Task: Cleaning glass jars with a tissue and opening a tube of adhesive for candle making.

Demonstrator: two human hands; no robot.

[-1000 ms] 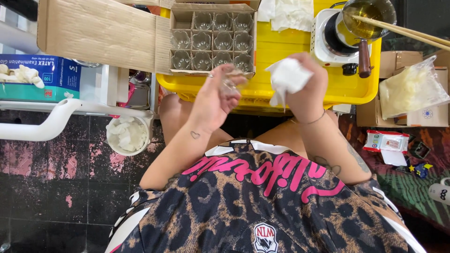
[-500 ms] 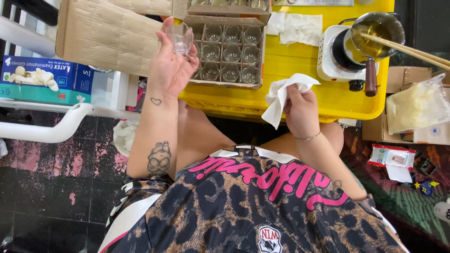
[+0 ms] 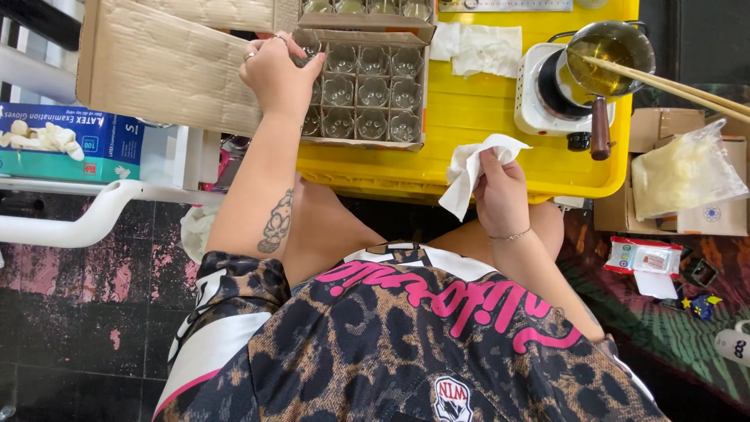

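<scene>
Glass (image 3: 306,43) is gripped in the closed left hand (image 3: 275,72) over the divided box (image 3: 367,86) just beside it; tissue (image 3: 469,168) is pinched by the right hand (image 3: 500,195), most cells look filled already

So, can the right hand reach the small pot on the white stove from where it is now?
Probably yes: the right hand holds only a white tissue, and the yellow table between it and the pot looks free.

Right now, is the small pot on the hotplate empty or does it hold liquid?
Holds liquid. The pot shows a yellowish, glossy pool inside, with chopsticks resting across its rim.
</scene>
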